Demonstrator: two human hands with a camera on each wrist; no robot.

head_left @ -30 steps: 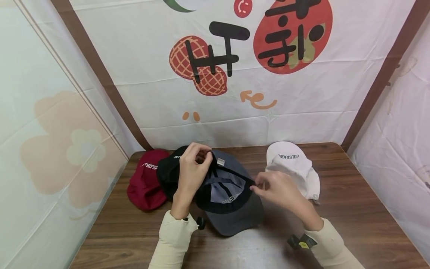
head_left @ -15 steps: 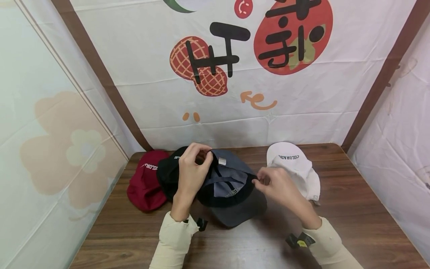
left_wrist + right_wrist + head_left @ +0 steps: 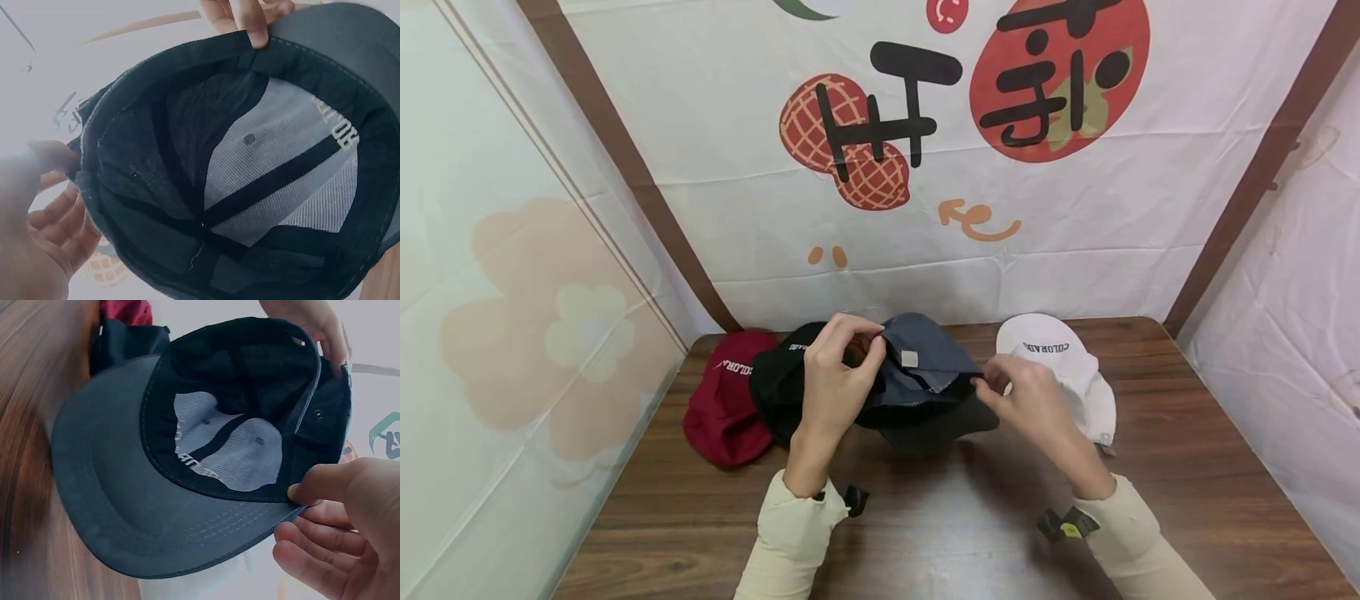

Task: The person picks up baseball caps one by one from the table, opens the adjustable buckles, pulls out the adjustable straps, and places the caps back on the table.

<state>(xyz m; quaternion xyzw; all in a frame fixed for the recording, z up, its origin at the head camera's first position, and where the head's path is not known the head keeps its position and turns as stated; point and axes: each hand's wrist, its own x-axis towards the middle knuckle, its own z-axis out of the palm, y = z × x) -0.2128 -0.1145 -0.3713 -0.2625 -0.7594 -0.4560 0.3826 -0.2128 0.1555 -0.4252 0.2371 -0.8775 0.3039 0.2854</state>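
Observation:
Between both hands a dark blue-grey baseball cap (image 3: 928, 346) is held with its hollow inside toward the wrist cameras. My left hand (image 3: 838, 375) pinches the rim at the back of the cap, thumb against fingers. By the side, near where the brim joins, my right hand (image 3: 1030, 408) pinches the edge, its thumb on the inner band in the right wrist view. The brim (image 3: 144, 506) points down toward the table in the head view. A pale tag shows on the cap, and dark seam tape crosses the lighter lining (image 3: 281, 156).
On the wooden table (image 3: 925, 525), a red cap (image 3: 730, 408) lies at the far left, overlapped by a black cap (image 3: 775, 387). A white cap (image 3: 1052, 358) lettered COLORADO lies behind the right hand. A printed white cloth (image 3: 737, 242) hangs behind the table.
The blue-grey cap has tipped, its brim swinging away and up, so more of the crown and less of the inside shows. The right hand has risen slightly; both hands keep their grip.

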